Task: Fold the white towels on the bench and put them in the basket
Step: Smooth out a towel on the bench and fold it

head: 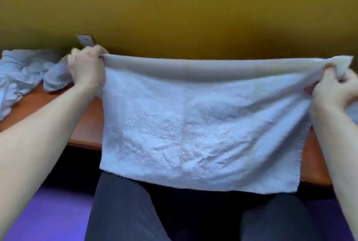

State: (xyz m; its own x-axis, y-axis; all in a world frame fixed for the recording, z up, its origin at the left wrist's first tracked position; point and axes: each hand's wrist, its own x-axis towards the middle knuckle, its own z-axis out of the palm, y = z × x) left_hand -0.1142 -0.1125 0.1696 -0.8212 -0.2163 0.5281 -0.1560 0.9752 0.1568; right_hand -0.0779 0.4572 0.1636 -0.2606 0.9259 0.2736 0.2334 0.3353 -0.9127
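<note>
Both hands hold one white towel (pixel 199 124) up in the air, stretched wide between them, well apart from each other. It hangs as a broad sheet in front of the person's lap, its top edge pulled taut and level, its lower edge loose over the dark trousers (pixel 124 207) and across the front of the bench (pixel 87 124).

Judging by this, the work is at the start of a fold for this piece: it is spread and squared, not yet doubled. The next move likely calls for bringing the two top corners together, or laying the cloth down on the wood and turning one half over the other, keeping the edges matched so it does not skew.

More white towels (pixel 25 70) lie crumpled in a heap on the bench to the left, against the ochre wall (pixel 193 8); those are still unfolded. No basket is in view.

The left hand (pixel 86 70) pinches the top left corner, fingers curled over the hem. The right hand (pixel 337 89) grips the top right corner, thumb on the near side, a small flap of cloth sticking out past it.
</note>
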